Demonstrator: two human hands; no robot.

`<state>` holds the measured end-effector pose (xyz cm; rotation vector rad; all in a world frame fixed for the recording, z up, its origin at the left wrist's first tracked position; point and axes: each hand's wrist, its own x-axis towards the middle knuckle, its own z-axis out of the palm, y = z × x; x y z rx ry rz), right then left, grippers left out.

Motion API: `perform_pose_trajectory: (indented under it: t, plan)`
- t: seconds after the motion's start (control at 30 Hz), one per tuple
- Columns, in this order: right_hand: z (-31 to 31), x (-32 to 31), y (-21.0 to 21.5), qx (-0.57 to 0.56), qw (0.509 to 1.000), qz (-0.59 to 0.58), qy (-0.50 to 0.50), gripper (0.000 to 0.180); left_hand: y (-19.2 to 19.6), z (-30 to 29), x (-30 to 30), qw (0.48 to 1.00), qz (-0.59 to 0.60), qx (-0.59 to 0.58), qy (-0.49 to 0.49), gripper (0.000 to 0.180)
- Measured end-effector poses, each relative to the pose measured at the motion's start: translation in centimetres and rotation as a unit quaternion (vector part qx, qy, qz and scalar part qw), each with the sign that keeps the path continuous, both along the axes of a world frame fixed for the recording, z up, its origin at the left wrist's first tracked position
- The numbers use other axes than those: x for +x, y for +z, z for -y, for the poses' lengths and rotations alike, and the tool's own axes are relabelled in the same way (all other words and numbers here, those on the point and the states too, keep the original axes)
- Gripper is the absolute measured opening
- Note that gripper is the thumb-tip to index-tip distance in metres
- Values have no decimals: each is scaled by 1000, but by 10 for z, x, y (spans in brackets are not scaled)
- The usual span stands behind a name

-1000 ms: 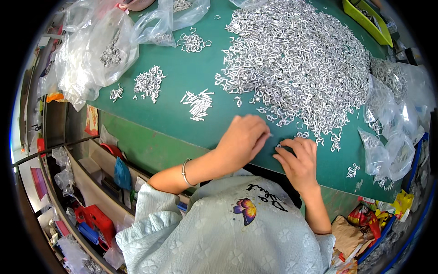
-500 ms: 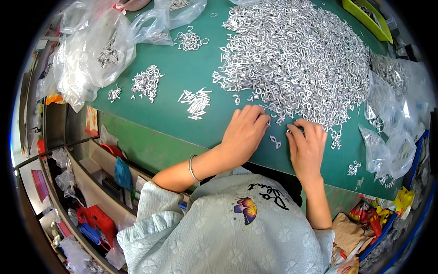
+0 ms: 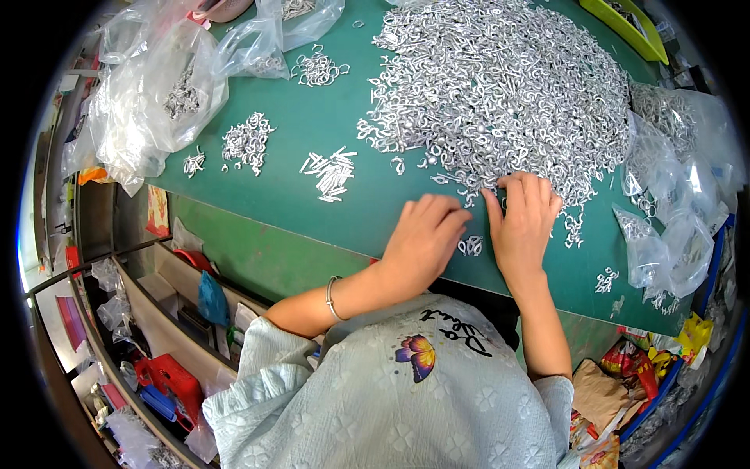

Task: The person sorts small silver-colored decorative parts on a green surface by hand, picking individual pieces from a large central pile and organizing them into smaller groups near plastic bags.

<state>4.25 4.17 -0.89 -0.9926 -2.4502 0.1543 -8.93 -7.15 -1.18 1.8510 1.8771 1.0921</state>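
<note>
Right hand has moved forward to the metal heap, thumb and fingers apart, nothing visibly held; my left hand curls, grip hidden. I'd pick lightly, singly.

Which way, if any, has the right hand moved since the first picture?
Yes: the right hand has moved forward, toward the large pile of silvery pieces.

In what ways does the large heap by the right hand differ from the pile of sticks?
The large heap spreads wide; the pile of sticks covers a small patch. The large heap mixes many shapes, some looped, while the pile of sticks shows straight pieces. Both look silvery and lie on the green table.
</note>
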Motion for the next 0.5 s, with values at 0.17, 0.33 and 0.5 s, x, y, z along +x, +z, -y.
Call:
perform_pose_trajectory:
  t: [0.17,0.33,0.5]
  plan:
    - [-2,17,3,-40,998,-13,51,14,-7,-16,-23,993,-88,-6,76,31]
    - [8,26,20,-153,986,-43,55,13,-14,-19,-31,992,-98,-7,77,29]
    - [6,29,29,-163,985,11,51,12,-2,-10,-18,999,-44,4,1,31]
